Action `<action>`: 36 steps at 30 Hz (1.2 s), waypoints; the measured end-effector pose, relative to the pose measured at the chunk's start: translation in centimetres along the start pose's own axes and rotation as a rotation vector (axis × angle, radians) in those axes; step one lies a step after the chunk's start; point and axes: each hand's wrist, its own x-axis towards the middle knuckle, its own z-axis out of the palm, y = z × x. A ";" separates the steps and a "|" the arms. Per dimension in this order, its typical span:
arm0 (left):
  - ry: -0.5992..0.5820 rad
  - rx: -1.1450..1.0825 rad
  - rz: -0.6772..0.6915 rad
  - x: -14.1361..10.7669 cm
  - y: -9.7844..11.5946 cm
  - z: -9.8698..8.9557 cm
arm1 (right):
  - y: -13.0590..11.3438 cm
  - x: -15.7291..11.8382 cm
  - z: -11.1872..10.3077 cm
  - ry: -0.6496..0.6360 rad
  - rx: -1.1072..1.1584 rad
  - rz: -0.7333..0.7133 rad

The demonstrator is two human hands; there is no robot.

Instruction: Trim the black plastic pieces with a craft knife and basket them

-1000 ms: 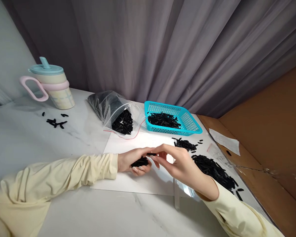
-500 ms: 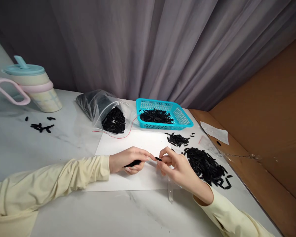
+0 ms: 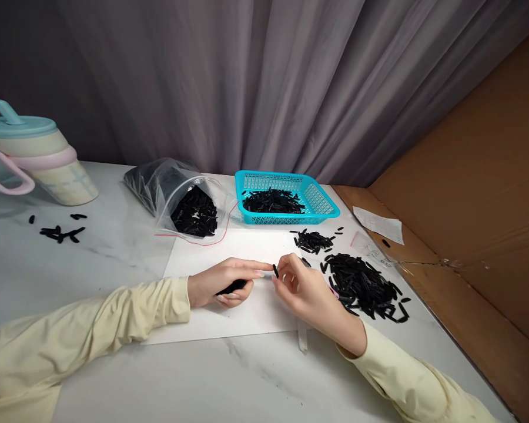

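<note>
My left hand (image 3: 227,281) is curled over several black pieces (image 3: 233,287), its index finger stretched out to the right. One small black piece (image 3: 275,271) stands between that fingertip and my right hand (image 3: 300,289), whose thumb and fingers pinch it. Both hands are above a white sheet (image 3: 247,320) on the marble-patterned table. A large heap of black pieces (image 3: 362,288) lies right of my right hand, with a smaller heap (image 3: 312,241) behind it.
An open clear bag (image 3: 163,200) of black pieces and a blue basket (image 3: 330,212) holding more stand at the back. A cup (image 3: 66,176) is at the left, near scattered pieces (image 3: 62,234). Cardboard (image 3: 476,235) borders the right.
The view has shifted slightly, so things appear farther left. The small piece at my right fingertips has turned from nearly flat to more upright. My left hand still holds its pieces.
</note>
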 end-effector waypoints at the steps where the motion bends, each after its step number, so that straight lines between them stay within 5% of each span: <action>1: 0.000 -0.002 -0.004 0.0 0.0 0.0 | 0.1 0.0 0.1 0.011 -0.037 -0.002; 11: -0.052 0.002 -0.029 0.0 0.1 -0.1 | 0.3 0.0 0.2 0.008 -0.103 -0.037; 30: -0.033 0.021 -0.002 0.0 0.0 0.1 | 0.3 0.0 0.5 0.046 0.704 0.092; 36: -0.052 0.045 0.001 -0.1 0.1 0.1 | 0.3 0.1 0.4 0.105 0.708 0.100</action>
